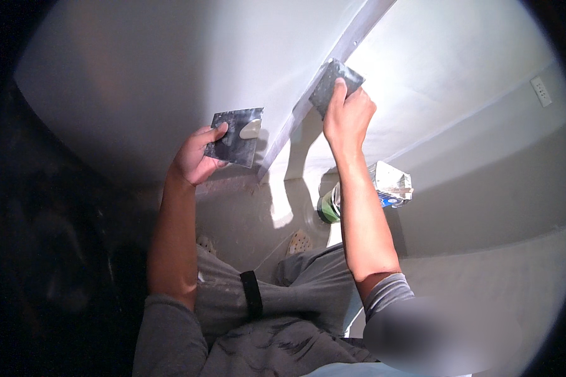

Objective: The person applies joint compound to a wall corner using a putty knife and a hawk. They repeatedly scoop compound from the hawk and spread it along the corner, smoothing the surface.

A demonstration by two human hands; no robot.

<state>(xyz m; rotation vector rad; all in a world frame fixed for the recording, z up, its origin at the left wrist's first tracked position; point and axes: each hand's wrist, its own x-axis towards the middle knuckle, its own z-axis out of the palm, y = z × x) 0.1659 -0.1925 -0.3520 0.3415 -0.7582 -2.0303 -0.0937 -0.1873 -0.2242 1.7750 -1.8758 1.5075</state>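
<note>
My left hand (196,158) grips a square grey metal plate (236,136) by its lower left edge, and a dab of pale filler (251,129) sits on the plate's upper right. My right hand (347,116) is raised higher and presses a flat grey metal blade (331,83) against the white wall at a corner, right beside the metal corner strip (333,63) that runs diagonally up the wall. The two hands are apart, the plate held a short way left of the corner strip.
White walls (434,69) meet at the corner ahead. An open bag of powder (393,185) stands on the floor below my right forearm. A wall socket (541,91) is at the far right. My feet in perforated shoes (299,242) stand on the grey floor. The left side is dark.
</note>
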